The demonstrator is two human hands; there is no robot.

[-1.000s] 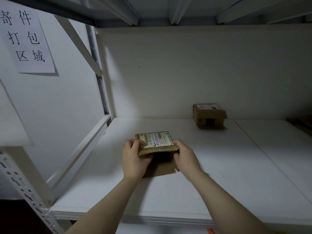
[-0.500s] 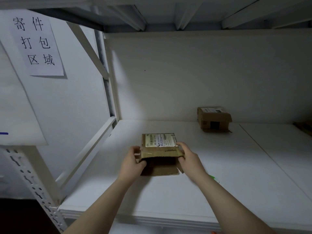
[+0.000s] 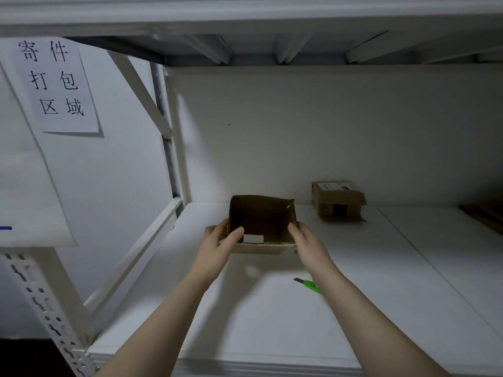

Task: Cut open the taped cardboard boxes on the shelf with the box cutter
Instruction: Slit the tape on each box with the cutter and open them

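The open brown cardboard box [image 3: 261, 224] sits at the middle of the view, over the white shelf board [image 3: 272, 327], tipped so that its mouth faces the camera. Its inside is dark. The only thing seen in it is a small white rectangle [image 3: 253, 238] low at 6 o'clock, just behind the near lip; whether this lies loose or is stuck to the cardboard cannot be told. Whether the box's lower edge touches the shelf cannot be told either.

The left hand [image 3: 217, 247] has its grip on the box's left wall at 9 o'clock, with the thumb curled over the rim into the inside and the fingers on the outside. The right hand [image 3: 306, 242] has its grip on the right wall at 3 o'clock, thumb along the rim, the other fingers hidden behind the cardboard.

The bright green box cutter [image 3: 310, 286] lies flat on the shelf at 5 o'clock from the box, beside the right forearm, with neither hand touching it.

At 2 o'clock, well apart and against the back wall, stands a smaller brown cardboard box with a label on top [image 3: 337, 201], its flaps closed.

At 10 o'clock a white paper sign with black characters [image 3: 58, 84] hangs on the left wall.
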